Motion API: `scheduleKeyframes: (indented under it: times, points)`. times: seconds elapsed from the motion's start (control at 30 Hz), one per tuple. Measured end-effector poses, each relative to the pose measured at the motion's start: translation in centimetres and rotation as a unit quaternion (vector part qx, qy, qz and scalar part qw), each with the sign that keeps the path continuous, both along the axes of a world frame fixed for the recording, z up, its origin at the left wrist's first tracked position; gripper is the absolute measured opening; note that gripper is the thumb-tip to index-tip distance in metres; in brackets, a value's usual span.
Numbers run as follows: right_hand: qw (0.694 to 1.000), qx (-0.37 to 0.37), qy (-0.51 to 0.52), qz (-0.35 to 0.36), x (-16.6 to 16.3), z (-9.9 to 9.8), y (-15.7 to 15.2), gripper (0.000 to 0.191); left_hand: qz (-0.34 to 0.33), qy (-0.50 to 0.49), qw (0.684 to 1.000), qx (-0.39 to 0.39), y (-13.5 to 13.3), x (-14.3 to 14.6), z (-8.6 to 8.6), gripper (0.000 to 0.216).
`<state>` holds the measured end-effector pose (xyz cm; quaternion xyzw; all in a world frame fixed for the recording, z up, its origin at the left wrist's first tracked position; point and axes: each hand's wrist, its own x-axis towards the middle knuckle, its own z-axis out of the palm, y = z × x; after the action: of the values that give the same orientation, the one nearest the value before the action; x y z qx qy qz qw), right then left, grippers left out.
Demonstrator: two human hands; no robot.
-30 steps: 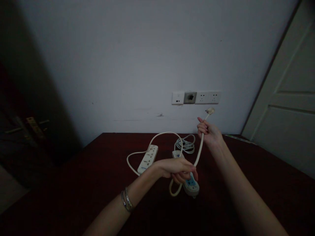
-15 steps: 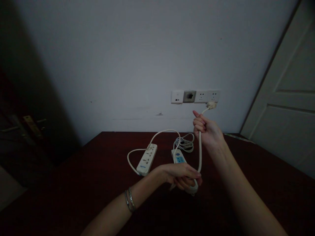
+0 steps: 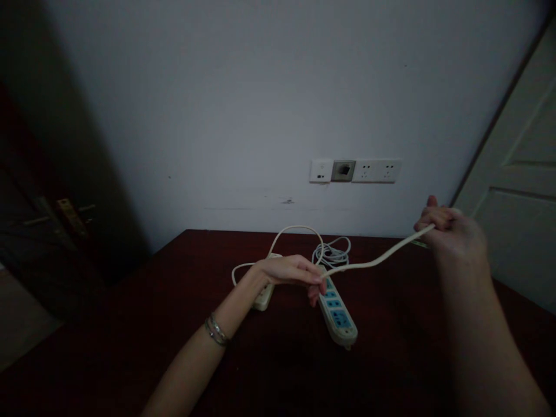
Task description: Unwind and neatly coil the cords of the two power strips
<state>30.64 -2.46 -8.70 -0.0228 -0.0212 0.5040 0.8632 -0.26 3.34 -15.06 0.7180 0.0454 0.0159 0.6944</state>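
A white power cord stretches between my two hands above the dark red table. My left hand pinches it near the middle, over the upper end of a power strip with blue sockets. Out to the right, my right hand is closed around the other end of the stretch, its fingers wrapped on the cord. Whatever lies past that fist is hidden. Partly behind my left hand is a white power strip, with a loop of cord arching from it.
A coiled grey cord lies at the table's back. Wall sockets and a grey socket plate sit above it on the wall. A pale door stands at right, a dark door with a handle at left.
My right hand has swung right, away from the wall sockets, drawing the cord out sideways. My left hand has moved up and left, uncovering more of the blue-socket strip.
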Motion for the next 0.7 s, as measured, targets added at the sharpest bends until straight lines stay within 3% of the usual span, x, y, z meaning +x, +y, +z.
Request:
scheduleKeyframes:
  times: [0.17,0.37,0.47,0.57,0.63,0.7]
  points:
    - [1.0,0.01,0.0,-0.018,0.1,0.1,0.0,0.036,0.064,0.006,0.995,0.073,1.8,-1.7,0.8,0.021]
    - [0.998,0.028,0.049,0.009,0.4,-0.1,0.3,0.042,0.127,0.011,0.971,0.202,3.0,-2.0,0.1,0.028]
    - [0.995,0.049,0.084,0.024,1.1,-0.1,-0.3,0.044,0.185,0.011,0.941,0.284,2.9,-1.7,0.0,0.031]
    - [0.991,0.083,0.1,0.026,1.4,0.4,-1.4,0.044,0.226,0.007,0.889,0.399,2.5,-0.6,-0.3,0.031]
    - [0.991,0.094,0.092,0.01,1.0,1.0,-2.3,0.044,0.235,0.004,0.862,0.45,2.3,0.6,-1.0,0.027]
    - [0.992,0.098,0.082,0.002,0.2,1.7,-3.3,0.046,0.224,0.019,0.854,0.469,2.1,1.9,-2.0,0.026]
